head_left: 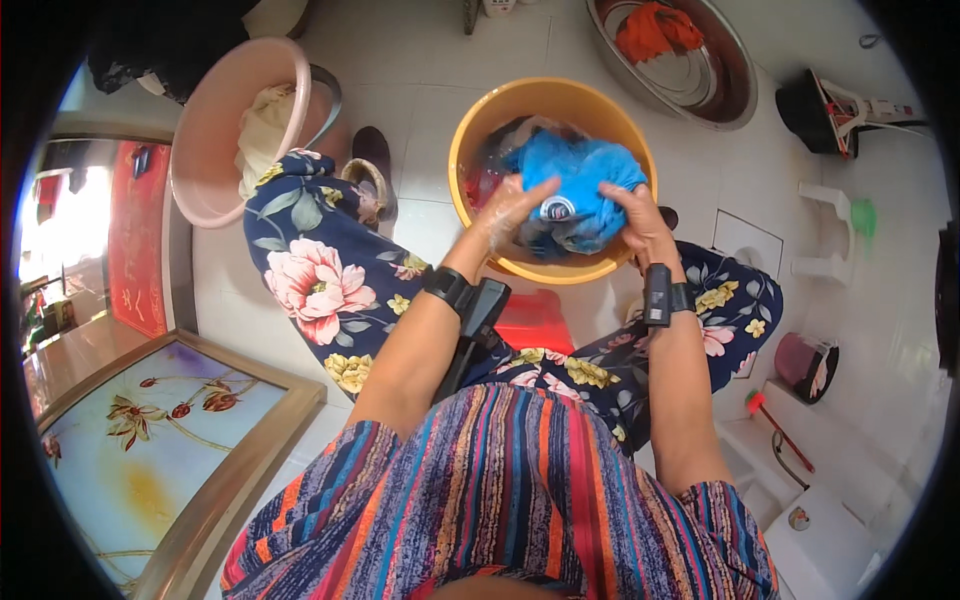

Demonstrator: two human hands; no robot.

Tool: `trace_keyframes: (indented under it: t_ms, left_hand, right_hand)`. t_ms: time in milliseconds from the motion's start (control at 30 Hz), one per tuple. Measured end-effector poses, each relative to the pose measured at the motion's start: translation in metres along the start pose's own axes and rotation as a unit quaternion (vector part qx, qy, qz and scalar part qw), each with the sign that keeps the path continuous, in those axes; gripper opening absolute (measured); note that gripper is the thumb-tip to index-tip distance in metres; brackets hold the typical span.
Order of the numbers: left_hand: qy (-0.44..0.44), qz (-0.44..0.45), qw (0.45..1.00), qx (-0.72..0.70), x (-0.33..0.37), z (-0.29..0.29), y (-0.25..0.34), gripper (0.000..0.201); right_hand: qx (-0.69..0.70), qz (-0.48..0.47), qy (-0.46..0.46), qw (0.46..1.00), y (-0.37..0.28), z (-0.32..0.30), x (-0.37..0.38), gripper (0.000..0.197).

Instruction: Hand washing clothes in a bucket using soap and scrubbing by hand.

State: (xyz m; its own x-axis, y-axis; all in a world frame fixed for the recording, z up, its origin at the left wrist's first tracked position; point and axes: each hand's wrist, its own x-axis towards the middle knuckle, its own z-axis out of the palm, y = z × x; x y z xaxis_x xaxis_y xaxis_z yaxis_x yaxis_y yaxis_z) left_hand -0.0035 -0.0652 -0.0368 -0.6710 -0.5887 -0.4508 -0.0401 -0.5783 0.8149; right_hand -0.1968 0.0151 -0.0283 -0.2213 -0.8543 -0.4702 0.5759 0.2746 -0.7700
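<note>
A yellow-orange basin (472,118) stands on the floor in front of me with wet laundry and water in it. Both my hands are over it, on a bright blue garment (585,175) that bears a small round dark-and-white patch. My left hand (515,208) grips the garment's left side, its thumb on top and some fingers hidden under the cloth. On the opposite side, my right hand (640,215) pinches the fabric near the basin's right rim. Darker cloth (545,243) lies below the blue garment, partly covered by it.
A pink basin (215,130) with pale cloth is at the left. A metal basin (735,65) with orange-red cloth stands far right. Between my knees is a red piece (535,318), perhaps a stool. A framed glass panel (170,430) flanks me at lower left.
</note>
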Motion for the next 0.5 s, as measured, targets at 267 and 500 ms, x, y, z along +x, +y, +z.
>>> trace_keyframes:
  t_ms: [267,500]
  left_hand:
    - [0.007,-0.003,0.921,-0.389,0.019,0.012,-0.021,0.040]
    - [0.001,-0.037,0.911,-0.410,0.019,-0.018,-0.059,0.046]
  right_hand:
    - [-0.214,-0.127,0.200,0.948,0.041,-0.001,0.037,0.023]
    - [-0.445,-0.144,0.037,0.883,0.058,0.129,-0.026,0.042]
